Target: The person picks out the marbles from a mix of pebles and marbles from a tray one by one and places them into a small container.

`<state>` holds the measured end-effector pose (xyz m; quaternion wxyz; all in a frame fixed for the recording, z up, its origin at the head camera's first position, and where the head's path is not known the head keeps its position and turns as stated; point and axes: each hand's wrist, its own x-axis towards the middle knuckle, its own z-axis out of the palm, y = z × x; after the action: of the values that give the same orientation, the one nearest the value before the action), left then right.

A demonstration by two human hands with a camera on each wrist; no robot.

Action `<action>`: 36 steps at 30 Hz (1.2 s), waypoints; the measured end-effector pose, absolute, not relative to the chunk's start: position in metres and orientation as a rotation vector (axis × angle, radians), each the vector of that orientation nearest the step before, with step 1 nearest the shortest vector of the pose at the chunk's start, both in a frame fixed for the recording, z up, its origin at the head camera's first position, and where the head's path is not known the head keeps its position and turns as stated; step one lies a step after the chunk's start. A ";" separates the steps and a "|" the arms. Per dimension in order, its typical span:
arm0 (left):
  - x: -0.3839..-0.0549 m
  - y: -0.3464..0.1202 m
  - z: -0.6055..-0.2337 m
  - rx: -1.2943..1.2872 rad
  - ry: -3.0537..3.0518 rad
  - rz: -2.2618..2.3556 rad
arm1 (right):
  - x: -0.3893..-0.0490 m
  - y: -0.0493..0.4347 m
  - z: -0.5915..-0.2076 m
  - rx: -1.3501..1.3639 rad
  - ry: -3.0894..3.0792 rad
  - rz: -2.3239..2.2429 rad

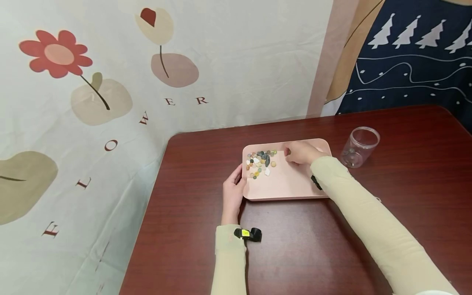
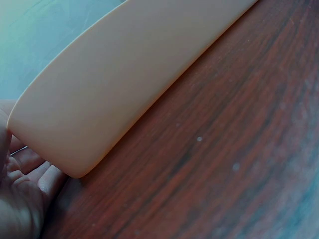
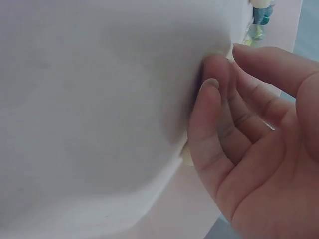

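Observation:
My left hand (image 1: 234,191) grips the left side of a pink tray (image 1: 284,189), thumb at the rim and fingers against the outside. The left wrist view shows the fingers behind the tray's corner (image 2: 79,167). Small mixed stones and beads (image 1: 259,162) lie spread over the tray's left part. Over its back right part is my right hand (image 1: 302,153), fingers bent and thumb close to them, fingertips down at the tray floor. In the right wrist view the palm (image 3: 264,164) looks bare. Whether a stone sits between thumb and fingertips is hidden.
A clear plastic jar (image 1: 360,143) stands to the right of the tray, with a few small things at its bottom. The dark red wooden table (image 1: 195,176) meets a printed cloth backdrop (image 1: 239,61) at its back and left.

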<state>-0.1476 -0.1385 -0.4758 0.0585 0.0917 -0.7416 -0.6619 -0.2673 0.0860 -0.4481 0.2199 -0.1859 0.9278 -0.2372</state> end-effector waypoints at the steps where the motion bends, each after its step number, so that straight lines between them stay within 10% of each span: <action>1: -0.148 -0.138 -0.476 0.278 -2.246 -2.007 | -0.267 0.087 -0.448 -0.504 2.574 -0.651; 36: -0.147 -0.138 -0.472 0.294 -2.266 -2.003 | -0.265 0.111 -0.453 -0.291 2.463 -1.107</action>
<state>-0.1469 -0.1381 -0.4721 0.0516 0.0967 -0.7448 -0.6582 -0.2650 0.1112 -0.4525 0.2112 -0.1049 0.8865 -0.3983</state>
